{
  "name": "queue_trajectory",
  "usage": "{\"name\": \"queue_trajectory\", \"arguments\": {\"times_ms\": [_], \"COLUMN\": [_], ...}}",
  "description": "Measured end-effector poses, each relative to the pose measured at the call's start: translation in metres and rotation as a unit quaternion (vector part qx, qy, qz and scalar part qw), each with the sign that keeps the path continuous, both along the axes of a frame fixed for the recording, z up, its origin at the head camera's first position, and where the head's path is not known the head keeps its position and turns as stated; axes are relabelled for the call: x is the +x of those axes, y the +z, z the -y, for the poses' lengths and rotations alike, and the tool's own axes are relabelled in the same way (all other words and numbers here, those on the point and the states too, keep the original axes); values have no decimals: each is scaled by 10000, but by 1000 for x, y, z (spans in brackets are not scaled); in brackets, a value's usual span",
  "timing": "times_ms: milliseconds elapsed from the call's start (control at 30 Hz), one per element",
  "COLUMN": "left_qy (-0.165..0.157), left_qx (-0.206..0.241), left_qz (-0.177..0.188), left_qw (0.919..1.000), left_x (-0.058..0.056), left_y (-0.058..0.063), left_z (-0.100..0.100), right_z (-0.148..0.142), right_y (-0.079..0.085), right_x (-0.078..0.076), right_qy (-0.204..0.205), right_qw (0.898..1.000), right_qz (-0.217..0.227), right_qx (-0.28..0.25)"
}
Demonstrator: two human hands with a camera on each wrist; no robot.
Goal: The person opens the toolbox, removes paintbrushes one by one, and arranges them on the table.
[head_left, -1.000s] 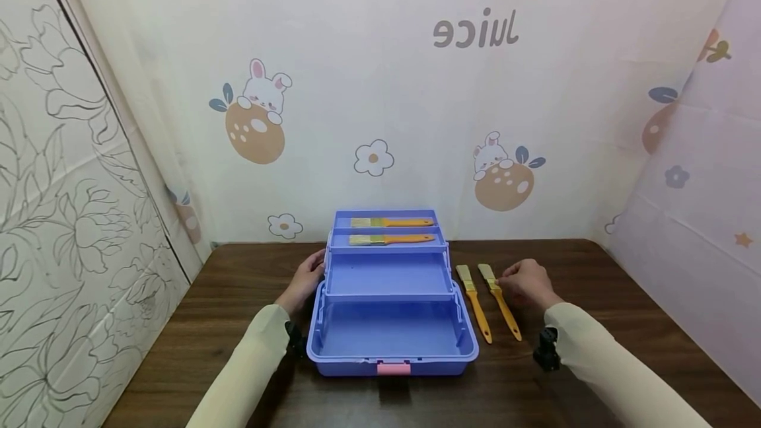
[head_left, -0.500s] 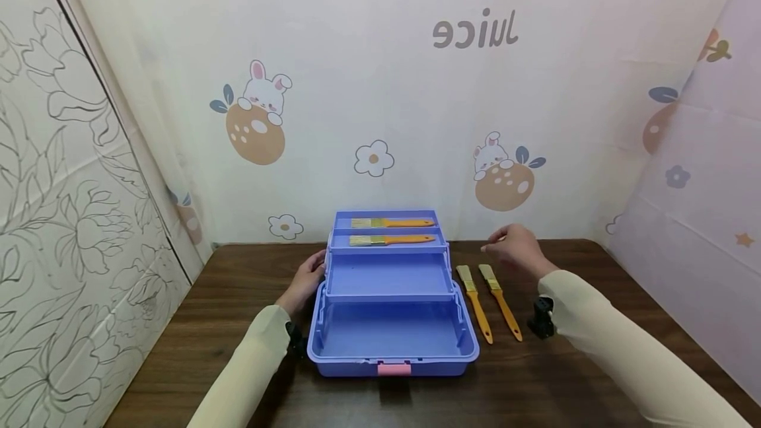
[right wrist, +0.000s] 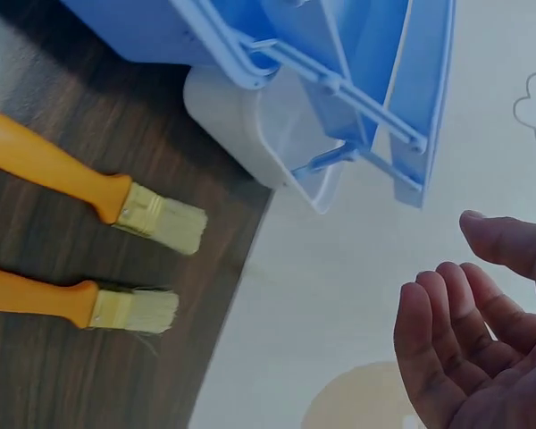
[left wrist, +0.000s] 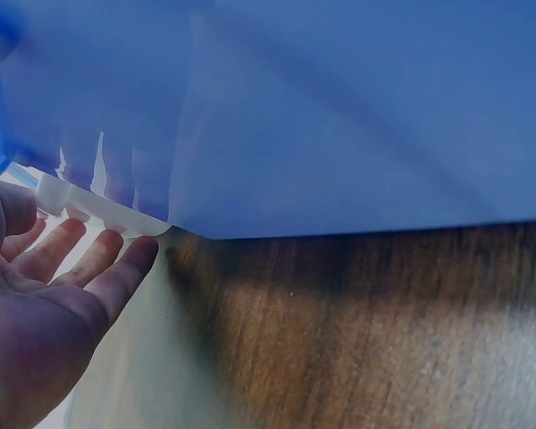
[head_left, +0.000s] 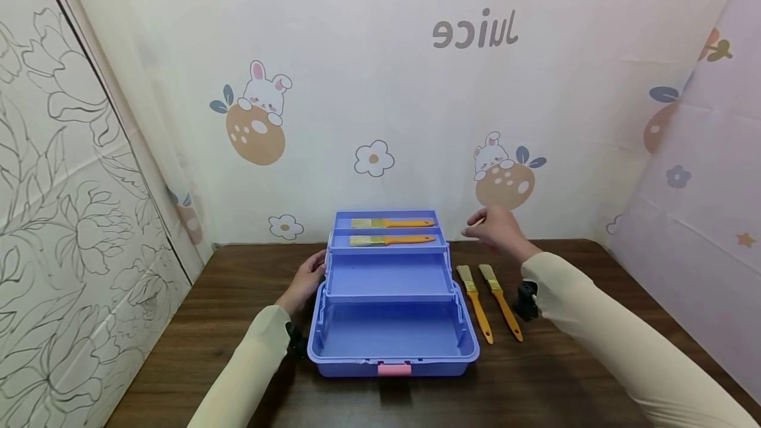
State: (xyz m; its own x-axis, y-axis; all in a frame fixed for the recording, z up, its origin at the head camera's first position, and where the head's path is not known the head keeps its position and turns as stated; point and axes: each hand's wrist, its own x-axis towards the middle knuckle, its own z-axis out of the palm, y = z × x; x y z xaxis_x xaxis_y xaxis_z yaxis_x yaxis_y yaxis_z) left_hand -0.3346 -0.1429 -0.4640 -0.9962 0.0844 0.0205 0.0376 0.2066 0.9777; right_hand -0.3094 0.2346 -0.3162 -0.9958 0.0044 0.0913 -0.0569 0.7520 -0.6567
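Note:
A blue toolbox [head_left: 351, 367] stands open, its stepped trays raised. Two paintbrushes [head_left: 408, 222] with orange handles lie in the upper trays, one per tray, bristles to the left. My left hand [head_left: 305, 283] is at the box's left side; in the left wrist view its extended fingertips [left wrist: 141, 254] touch the edge of the white lid [left wrist: 121, 213]. To the right of the trays, my right hand [head_left: 498, 230] is raised with loosely bent fingers and nothing in them. Below it, two more paintbrushes [head_left: 475, 306] lie side by side on the table, bristles pointing away.
The dark wooden table [head_left: 238, 349] ends at a printed curtain [head_left: 380, 84] behind the box. In the right wrist view the white lid [right wrist: 219, 121] hangs behind the blue trays, near the table's back edge. A pink latch [head_left: 394, 369] is at the box front.
My right hand has risen from beside the right-hand table brush, moving away and to the left towards the trays. The left hand, toolbox and brushes stay in place.

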Motion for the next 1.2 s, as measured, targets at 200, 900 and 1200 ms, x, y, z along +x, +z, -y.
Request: {"name": "queue_trajectory", "arguments": {"times_ms": [200, 900, 1200], "left_qy": [-1, 11, 57], "left_qx": [28, 33, -30], "left_qz": [0, 17, 60], "left_qw": [10000, 10000, 10000], "left_x": [1, -2, -1], "left_y": [2, 1, 0], "left_z": [0, 1, 0], "right_z": [13, 52, 71], "right_y": [5, 7, 8], "right_x": [-4, -27, -32], "right_qy": [266, 1173, 1414], "right_qw": [9996, 9923, 9884], "right_qz": [-35, -207, -221], "right_qx": [29, 336, 506]}}
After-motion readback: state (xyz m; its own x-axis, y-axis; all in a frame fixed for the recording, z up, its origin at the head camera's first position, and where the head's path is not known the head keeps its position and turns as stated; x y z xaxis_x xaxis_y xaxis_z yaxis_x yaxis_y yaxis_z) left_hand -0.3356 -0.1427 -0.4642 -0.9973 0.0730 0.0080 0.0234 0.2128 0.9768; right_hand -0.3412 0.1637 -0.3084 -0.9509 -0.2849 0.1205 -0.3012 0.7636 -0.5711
